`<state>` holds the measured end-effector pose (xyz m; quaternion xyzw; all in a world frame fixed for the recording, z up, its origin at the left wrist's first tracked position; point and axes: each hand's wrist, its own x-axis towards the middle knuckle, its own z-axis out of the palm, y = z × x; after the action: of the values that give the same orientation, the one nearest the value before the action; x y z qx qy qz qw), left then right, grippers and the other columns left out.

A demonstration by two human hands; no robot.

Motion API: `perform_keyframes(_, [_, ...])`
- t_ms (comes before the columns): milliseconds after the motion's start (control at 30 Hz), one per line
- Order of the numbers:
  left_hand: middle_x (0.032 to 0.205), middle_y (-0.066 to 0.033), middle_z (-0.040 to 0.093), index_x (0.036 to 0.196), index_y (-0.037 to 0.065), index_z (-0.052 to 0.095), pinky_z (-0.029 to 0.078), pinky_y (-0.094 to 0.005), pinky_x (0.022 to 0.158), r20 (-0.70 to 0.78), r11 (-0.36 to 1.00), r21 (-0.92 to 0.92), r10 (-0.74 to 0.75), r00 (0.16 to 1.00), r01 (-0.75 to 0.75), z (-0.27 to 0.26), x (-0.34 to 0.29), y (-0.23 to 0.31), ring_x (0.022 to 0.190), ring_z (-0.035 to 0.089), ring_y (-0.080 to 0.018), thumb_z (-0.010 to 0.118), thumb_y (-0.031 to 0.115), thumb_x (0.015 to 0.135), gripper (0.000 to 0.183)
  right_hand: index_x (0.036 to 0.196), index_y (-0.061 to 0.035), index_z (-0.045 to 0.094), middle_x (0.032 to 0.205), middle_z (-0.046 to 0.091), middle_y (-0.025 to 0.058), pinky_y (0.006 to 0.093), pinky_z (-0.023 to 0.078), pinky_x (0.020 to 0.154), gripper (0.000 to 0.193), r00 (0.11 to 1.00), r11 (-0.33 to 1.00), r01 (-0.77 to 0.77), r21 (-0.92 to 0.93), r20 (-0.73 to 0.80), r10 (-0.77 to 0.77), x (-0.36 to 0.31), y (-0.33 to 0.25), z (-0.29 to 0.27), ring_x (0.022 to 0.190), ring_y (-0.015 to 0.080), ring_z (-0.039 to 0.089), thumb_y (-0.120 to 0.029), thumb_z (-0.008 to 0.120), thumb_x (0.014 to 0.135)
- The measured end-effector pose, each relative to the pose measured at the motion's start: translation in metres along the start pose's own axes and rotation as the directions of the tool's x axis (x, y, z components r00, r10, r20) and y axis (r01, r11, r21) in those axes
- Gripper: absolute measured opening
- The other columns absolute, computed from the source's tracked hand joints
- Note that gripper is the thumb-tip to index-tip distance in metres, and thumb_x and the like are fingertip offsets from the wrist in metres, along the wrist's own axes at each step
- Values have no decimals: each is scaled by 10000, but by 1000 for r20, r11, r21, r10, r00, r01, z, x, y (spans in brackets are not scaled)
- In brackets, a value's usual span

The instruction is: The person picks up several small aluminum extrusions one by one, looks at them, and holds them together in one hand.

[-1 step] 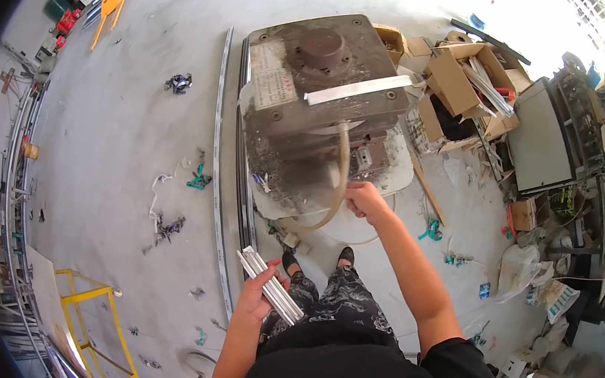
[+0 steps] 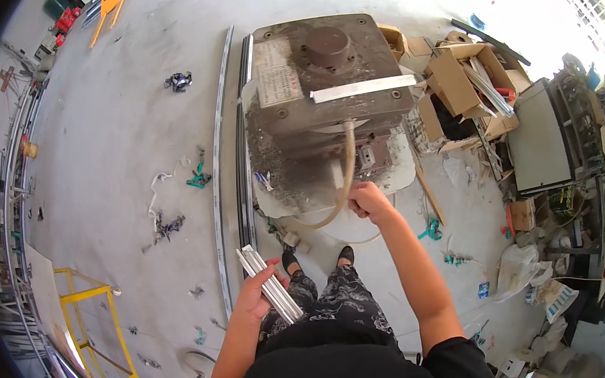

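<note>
My left hand [image 2: 257,297] is closed round a bundle of several silver metal bars [image 2: 272,287] in front of my waist. My right hand [image 2: 370,201] is closed at the near side of a brown, dusty machine [image 2: 280,123], right beside its curved beige hose [image 2: 349,161]. A pale, blurred piece [image 2: 336,174] shows just left of the hose; whether my right fingers hold it I cannot tell. On the machine's top lies one loose silver bar [image 2: 362,89], near a round raised cap [image 2: 327,47].
Long metal profiles [image 2: 219,150] lie on the floor left of the machine. Open cardboard boxes [image 2: 452,83] with scrap stand at the back right. A yellow frame [image 2: 85,295] is at the lower left. Green clamps [image 2: 199,175] and a wooden strip [image 2: 430,192] lie on the floor.
The machine, with the bar on top and its hose, appears slightly farther right against the floor. My right hand has shifted a little right; the left hand and its bundle look unchanged.
</note>
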<state>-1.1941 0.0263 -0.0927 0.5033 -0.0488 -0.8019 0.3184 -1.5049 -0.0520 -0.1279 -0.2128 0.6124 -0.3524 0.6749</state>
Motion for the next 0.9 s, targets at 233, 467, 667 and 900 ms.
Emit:
perform_keyframes(233, [707,-116,547,1099,2,518,502,-350,636,-7,999,-39,-7,1000,7,-34,3,29,666,582,-248,589,148,823,320,886,40,604,823,620,142,253,511,547,187,996,996,-83,18,-30,83,-67,45,13,687,153,610,-118,574,790])
perform_keyframes(467, [710,-90,529,1058,12,532,505,-360,634,-13,997,-76,-23,1000,22,-46,18,53,662,565,-215,598,85,802,274,1155,25,463,885,551,84,225,459,558,406,962,881,116,458,-273,15,-105,35,12,748,127,542,-62,591,779])
perform_keyframes(667, [718,-53,538,1065,18,521,507,-377,702,48,998,-26,-48,998,50,-34,23,61,689,555,-193,589,75,799,280,1127,-46,446,775,518,49,232,408,492,378,923,957,280,71,-296,-248,-75,6,43,615,106,479,-35,546,763])
perform_keyframes(900, [708,-62,543,1072,4,519,505,-387,679,40,996,-88,-24,999,27,-40,23,56,680,556,-203,579,71,802,285,915,-43,586,737,550,23,247,411,476,146,963,968,62,243,-271,6,-52,34,42,571,108,498,-149,509,848])
